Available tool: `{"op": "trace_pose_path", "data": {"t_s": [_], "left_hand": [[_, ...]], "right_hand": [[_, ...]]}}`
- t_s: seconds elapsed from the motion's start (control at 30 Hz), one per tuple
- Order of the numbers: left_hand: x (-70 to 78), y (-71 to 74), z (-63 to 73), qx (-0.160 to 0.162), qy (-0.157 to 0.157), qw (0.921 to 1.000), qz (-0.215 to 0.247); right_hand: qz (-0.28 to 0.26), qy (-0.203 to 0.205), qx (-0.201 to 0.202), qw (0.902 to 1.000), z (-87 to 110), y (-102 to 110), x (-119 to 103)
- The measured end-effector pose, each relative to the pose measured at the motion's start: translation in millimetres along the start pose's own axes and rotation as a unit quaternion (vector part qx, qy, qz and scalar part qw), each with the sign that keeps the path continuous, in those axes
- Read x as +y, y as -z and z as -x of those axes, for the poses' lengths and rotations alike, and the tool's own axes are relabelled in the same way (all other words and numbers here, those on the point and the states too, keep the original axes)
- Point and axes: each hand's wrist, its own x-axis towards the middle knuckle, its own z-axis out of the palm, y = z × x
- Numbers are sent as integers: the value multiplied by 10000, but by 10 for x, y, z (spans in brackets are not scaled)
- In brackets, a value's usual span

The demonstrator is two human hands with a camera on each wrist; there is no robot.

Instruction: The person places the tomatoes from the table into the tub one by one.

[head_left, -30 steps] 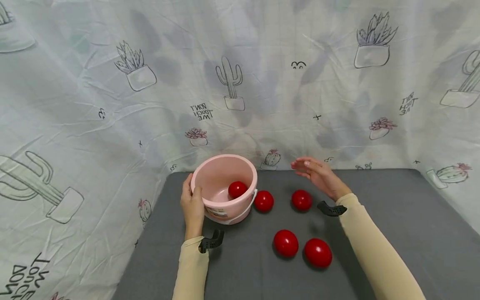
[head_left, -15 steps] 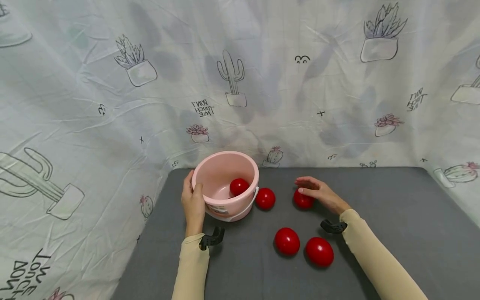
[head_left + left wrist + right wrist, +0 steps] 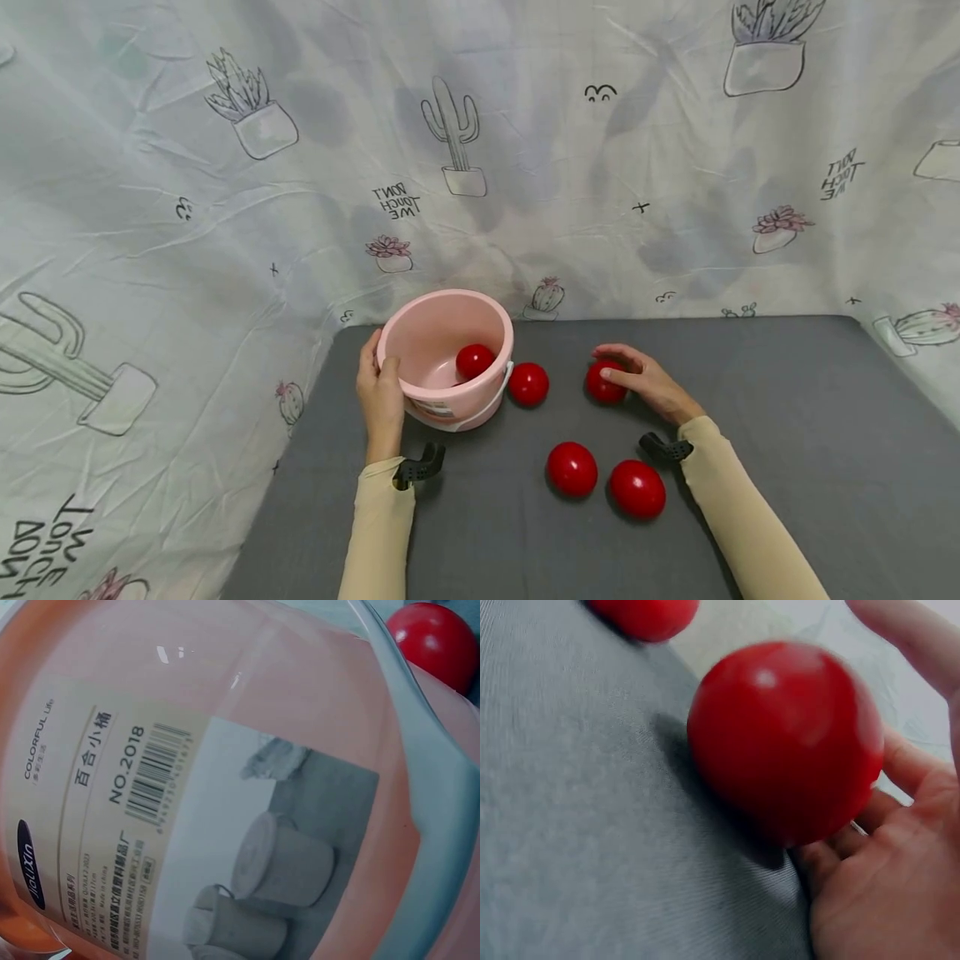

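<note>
A pink bucket (image 3: 420, 350) with a white handle (image 3: 483, 408) leans slightly toward the right in the head view. My left hand (image 3: 381, 400) grips its left side, thumb at the rim. One glossy red ball (image 3: 475, 361) shows inside, with a sliver of red low beside it. The bucket's printed label (image 3: 247, 847) fills much of the left wrist view. My right hand (image 3: 651, 385) is around another red ball (image 3: 787, 742) on the table, fingers behind it and thumb (image 3: 915, 637) spread off its surface in the right wrist view.
A red ball (image 3: 528, 385) lies close to the bucket's right side. Two more, a round red ball (image 3: 572, 469) and a slightly oval one (image 3: 637, 489), lie nearer on the grey tabletop (image 3: 487, 533). A cactus-print sheet (image 3: 540, 167) hangs behind and at the sides.
My right hand has come down from above the table to the far right ball, its fingers now around it. My left hand stays on the bucket. The head view has tilted slightly.
</note>
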Motion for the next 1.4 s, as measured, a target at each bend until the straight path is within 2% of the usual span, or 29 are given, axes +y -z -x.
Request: {"op": "trace_pose_path", "data": {"t_s": [0.23, 0.43, 0.57, 0.77, 0.9, 1.0, 1.17, 1.27, 1.4], "left_hand": [[18, 11, 0, 27, -10, 10000, -21], [0, 8, 11, -27, 31, 10000, -53], [-5, 20, 2, -10, 34, 10000, -78], [5, 17, 6, 3, 91, 9998, -157], [4, 21, 12, -7, 129, 9997, -194], [5, 19, 21, -40, 119, 9996, -242], [6, 17, 23, 13, 78, 9996, -264], [7, 15, 19, 48, 77, 9996, -259], [12, 9, 3, 84, 80, 9996, -260]], "right_hand": [[588, -319, -40, 9978, -45, -109, -32], [1005, -217, -64, 9947, -47, -166, -59], [1010, -133, -63, 9948, -61, -170, -69], [856, -234, 59, 9960, -25, -107, -44], [487, -343, 151, 9981, 36, -43, -37], [8, -346, 180, 9992, 73, 4, -55], [-876, -257, 170, 9957, 6, 65, -155], [-1523, -55, 112, 9883, -73, 107, -280], [-2437, 393, -145, 9689, -189, 137, -544]]}}
